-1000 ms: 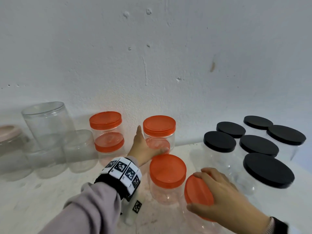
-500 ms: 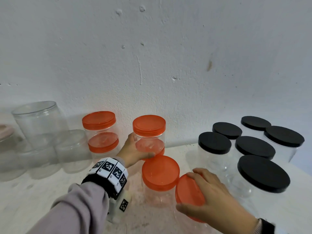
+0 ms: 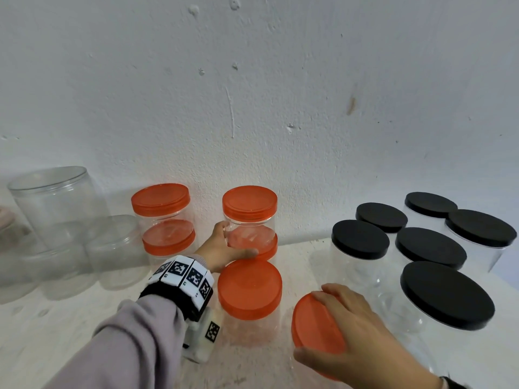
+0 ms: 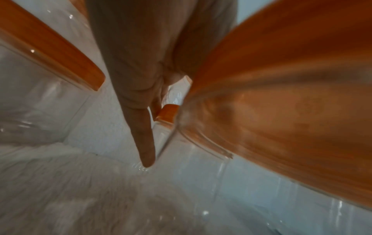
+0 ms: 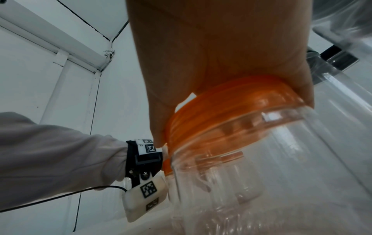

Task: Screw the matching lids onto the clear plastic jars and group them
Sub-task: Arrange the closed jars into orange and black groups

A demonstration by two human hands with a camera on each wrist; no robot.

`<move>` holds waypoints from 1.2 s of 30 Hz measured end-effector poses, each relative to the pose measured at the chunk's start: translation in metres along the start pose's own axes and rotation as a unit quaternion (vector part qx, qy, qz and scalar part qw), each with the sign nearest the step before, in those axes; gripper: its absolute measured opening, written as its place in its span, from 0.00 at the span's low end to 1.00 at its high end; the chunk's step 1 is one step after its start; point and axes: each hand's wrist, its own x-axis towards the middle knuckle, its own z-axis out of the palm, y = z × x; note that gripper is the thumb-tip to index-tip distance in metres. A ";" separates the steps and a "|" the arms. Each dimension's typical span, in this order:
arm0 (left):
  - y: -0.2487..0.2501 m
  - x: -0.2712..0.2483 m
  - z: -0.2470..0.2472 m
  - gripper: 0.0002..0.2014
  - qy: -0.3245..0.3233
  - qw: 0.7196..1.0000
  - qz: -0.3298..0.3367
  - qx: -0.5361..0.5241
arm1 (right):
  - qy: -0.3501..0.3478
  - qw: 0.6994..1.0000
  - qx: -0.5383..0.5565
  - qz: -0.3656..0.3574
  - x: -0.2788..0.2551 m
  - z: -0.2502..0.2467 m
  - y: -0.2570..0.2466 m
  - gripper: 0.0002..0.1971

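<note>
At the back centre a clear jar with an orange lid [image 3: 249,204] stands on top of another orange-lidded jar [image 3: 266,248]. My left hand [image 3: 229,242] grips the upper jar's clear wall, thumb in front and fingers behind it. In the blurred left wrist view one finger [image 4: 145,135] points down between two orange lids. At the front my right hand [image 3: 348,329] grips the orange lid [image 3: 311,324] of a clear jar from above. The right wrist view shows my palm over that lid [image 5: 231,111] and the clear jar [image 5: 261,174] below it.
One more orange-lidded jar [image 3: 250,290] stands between my hands. A stack of two orange-lidded jars [image 3: 161,200] is at the back left. Several black-lidded jars [image 3: 446,293] crowd the right. Lidless clear jars [image 3: 56,197] stand far left. A white wall lies close behind.
My left hand, which lay with straight fingers against the back jar, has curled round it. The right hand has stayed on the front jar's orange lid.
</note>
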 end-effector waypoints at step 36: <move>-0.007 0.007 -0.009 0.56 0.058 0.994 0.028 0.088 | 0.036 0.998 -0.029 -0.042 0.005 0.007 0.009 0.49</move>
